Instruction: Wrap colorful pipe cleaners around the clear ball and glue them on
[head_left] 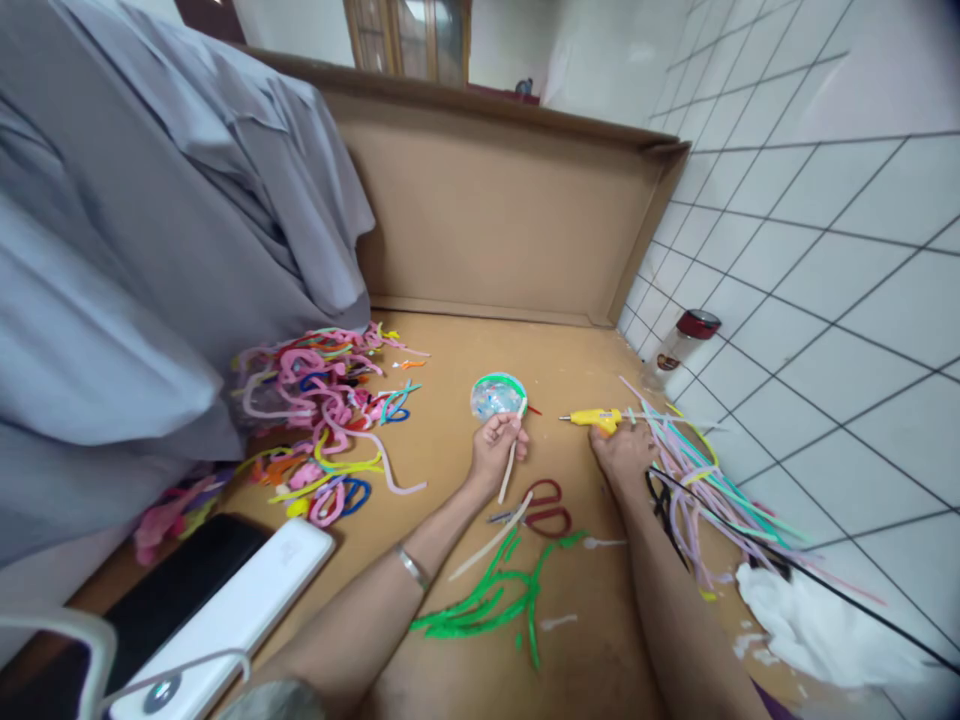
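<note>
My left hand [496,452] is closed in a pinch on a white pipe cleaner [508,476], whose upper end meets the rim of a small round piece [495,397]. That piece has a clear, speckled middle and green along its upper edge. To the right, my right hand [624,452] is wrapped round the handle of a yellow hot glue gun [595,418], its nozzle pointing left toward the round piece. Red-handled scissors [547,508] lie below my left hand, with another white strip [491,540] across their blades. Green pipe cleaner pieces [495,605] are scattered nearer me.
Tangled coloured pipe cleaners [322,400] heap at left, beside a grey cloth [187,200]. A white power bank [232,610] lies at front left. More pipe cleaners [697,490], a clear jar [679,345] and white tissue [817,620] line the tiled wall. A cardboard panel [495,200] stands behind.
</note>
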